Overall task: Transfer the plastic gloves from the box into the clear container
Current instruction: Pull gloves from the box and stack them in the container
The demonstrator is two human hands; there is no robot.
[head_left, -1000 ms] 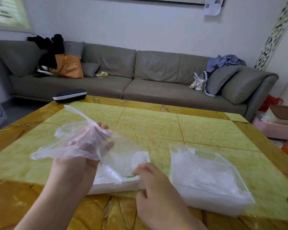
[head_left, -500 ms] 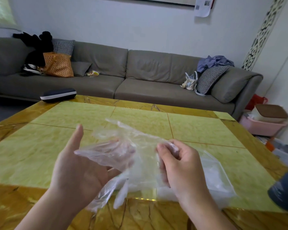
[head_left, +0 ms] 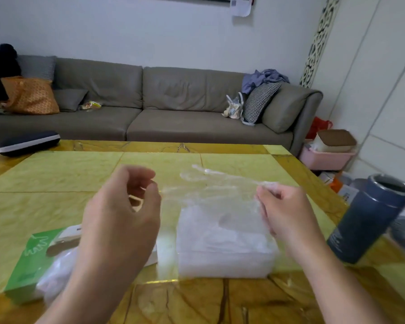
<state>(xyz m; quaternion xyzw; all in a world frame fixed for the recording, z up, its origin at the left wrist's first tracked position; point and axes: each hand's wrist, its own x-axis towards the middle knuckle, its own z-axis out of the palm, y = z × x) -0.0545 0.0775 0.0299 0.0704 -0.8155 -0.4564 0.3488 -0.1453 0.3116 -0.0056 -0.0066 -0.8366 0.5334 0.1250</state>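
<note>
Above container point(head_left: 225, 251): glove point(head_left: 211, 190) stretched flat.
Hands: left point(head_left: 122, 213) and right point(head_left: 283, 211) each pinch one edge.
Technique: lower level, release together.

Bare table point(head_left: 56, 206) lies open left of and beyond the clear container point(head_left: 222, 249); the box point(head_left: 31, 260) flanks its left; a dark tumbler point(head_left: 367, 220) stands near on its right.

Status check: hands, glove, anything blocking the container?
Both hands pinch one plastic glove, stretched above the clear container. Box at left. Nothing blocking.
</note>
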